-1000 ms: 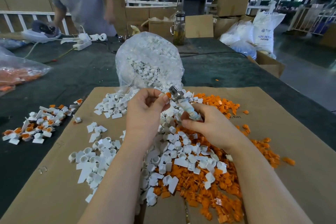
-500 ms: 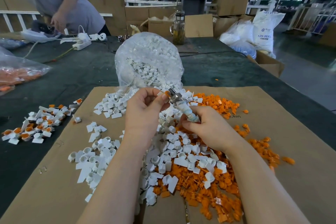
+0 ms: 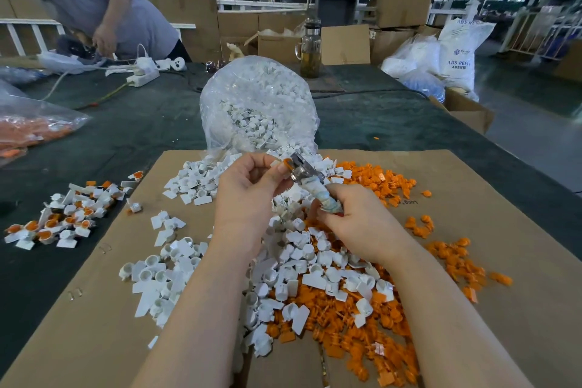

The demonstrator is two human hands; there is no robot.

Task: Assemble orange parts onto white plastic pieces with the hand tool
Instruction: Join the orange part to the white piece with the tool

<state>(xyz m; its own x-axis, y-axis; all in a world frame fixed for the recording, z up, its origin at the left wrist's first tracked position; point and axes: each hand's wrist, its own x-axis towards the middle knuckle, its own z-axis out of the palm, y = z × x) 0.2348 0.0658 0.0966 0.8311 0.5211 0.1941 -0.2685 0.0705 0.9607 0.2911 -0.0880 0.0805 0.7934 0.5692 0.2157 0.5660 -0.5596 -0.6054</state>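
The orange part (image 3: 287, 163) is pinched by the left hand (image 3: 248, 195); the hand tool (image 3: 310, 184) (gripped by the right hand (image 3: 359, 224)) should be pressed squarely.

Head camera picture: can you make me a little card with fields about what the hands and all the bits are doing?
left hand: pinches a small piece with an orange part
right hand: holds the hand tool by its wrapped handle
tool tip: at the orange part
finished pieces: pile left of the cardboard
loose white pieces: on the cardboard
loose orange parts: right side of the cardboard
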